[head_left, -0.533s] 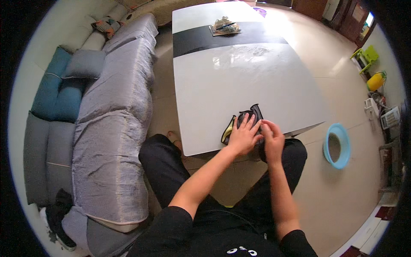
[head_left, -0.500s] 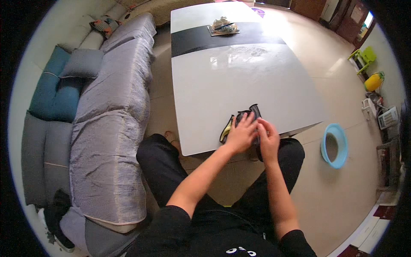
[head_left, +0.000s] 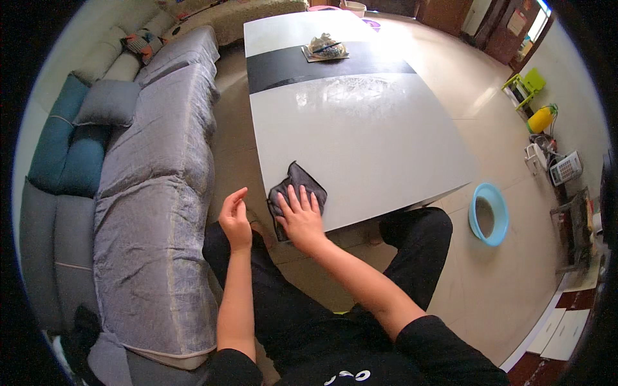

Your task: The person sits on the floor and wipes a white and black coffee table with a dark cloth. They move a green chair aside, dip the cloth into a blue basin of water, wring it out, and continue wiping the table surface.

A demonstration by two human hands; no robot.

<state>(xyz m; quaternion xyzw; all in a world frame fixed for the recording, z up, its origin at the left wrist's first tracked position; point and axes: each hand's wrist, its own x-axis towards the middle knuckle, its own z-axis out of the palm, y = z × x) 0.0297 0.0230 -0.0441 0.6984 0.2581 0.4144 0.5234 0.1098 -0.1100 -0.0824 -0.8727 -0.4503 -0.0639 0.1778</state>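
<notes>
Bright glare on far floor (head_left: 425,58)

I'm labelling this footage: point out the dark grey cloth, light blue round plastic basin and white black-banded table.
Dark grey cloth (head_left: 297,175): head view, on its upper part.
Light blue round plastic basin (head_left: 502,215): head view, right side wall.
White black-banded table (head_left: 367,141): head view, bare white top.

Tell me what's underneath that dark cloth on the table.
The dark cloth lies at the near left corner of the white table, whose surface shows along the cloth's far and right edges. The patch directly beneath is covered, so any marks there can't be seen.
</notes>
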